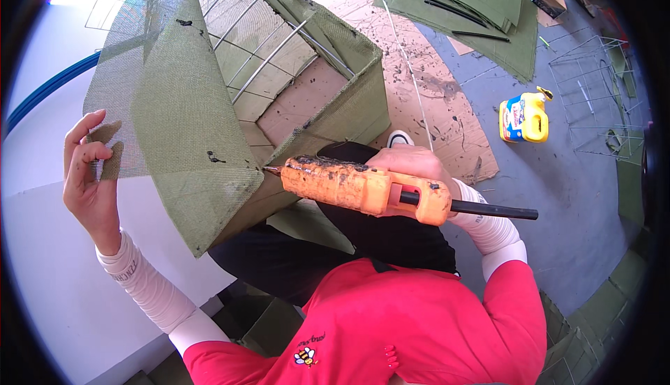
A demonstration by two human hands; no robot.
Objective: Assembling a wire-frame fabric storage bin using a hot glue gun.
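Note:
In my right hand (419, 164) is an orange hot glue gun (335, 186), smeared with dark residue. A black glue stick (495, 210) sticks out of its back. Its nozzle meets the edge of a green fabric-covered wire-frame box (349, 99) before me. A loose green mesh flap (174, 106) hangs off the box's left side, partly see-through, with dark glue blobs on it. My left hand (91, 182) has its fingers bent around the flap's outer edge, where small folded bits of the fabric show.
Stained cardboard (453, 113) covers part of the grey floor. Green fabric sheets (474, 1) with black glue sticks (481, 35) lie at the far right. Further right are a yellow jug (534, 121) and bare wire frames (593, 92). A white panel (56, 266) stands at left.

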